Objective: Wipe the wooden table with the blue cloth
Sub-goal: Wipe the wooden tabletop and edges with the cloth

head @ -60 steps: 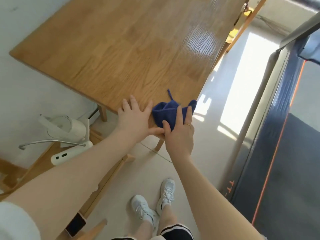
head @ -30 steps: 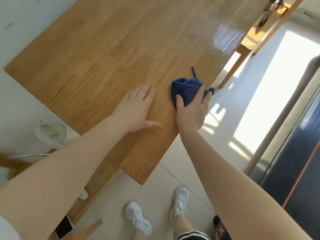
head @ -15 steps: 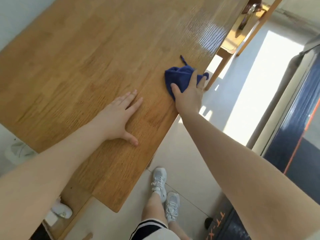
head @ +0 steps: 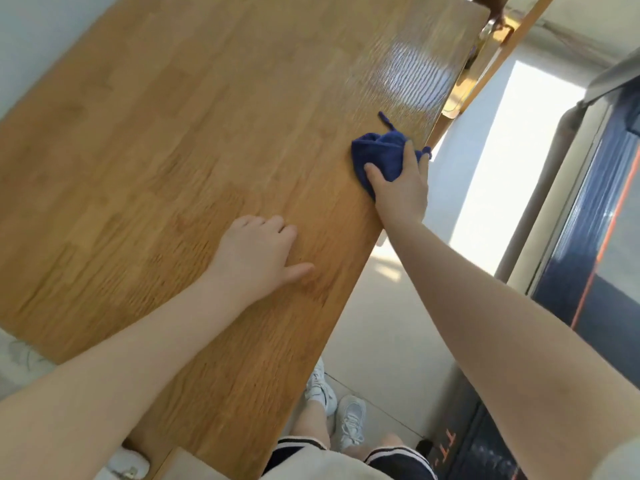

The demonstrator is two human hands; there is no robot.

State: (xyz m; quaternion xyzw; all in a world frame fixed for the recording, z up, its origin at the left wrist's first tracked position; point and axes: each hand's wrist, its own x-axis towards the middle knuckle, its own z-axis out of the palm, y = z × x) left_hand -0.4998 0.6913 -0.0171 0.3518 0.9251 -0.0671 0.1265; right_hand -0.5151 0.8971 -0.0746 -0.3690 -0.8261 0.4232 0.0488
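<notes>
Change: over the last two seconds the blue cloth [head: 381,157] had travelled from the near corner of the desk [head: 207,133] up along its right-hand edge, and the left hand [head: 256,254] had moved further in across the top.
Meaning for the task: one strip beside the right edge looked covered; judging by that, the wipe was only begun, with the broad middle and left of the top not yet reached.
Right hand: the right hand [head: 401,192] pressed on the bunched cloth, its fingers [head: 408,150] curled over the top of the wad and the thumb pinching in from the left side.
Left hand: lay on bare wood, holding nothing, thumb stretched out to the right, the other fingers bent a little at the knuckles; apparently bracing.
Cloth position: on the desk top, just beside the right edge, a thin loop of it trailing towards the glossy far part.
Around: a wooden chair [head: 485,64] stood beyond the far right corner; white shoes [head: 349,420] on the pale floor [head: 398,341]; a dark panel with an orange stripe [head: 595,265] at the right.
In the way: only the left hand sat in the cloth's likely path.
</notes>
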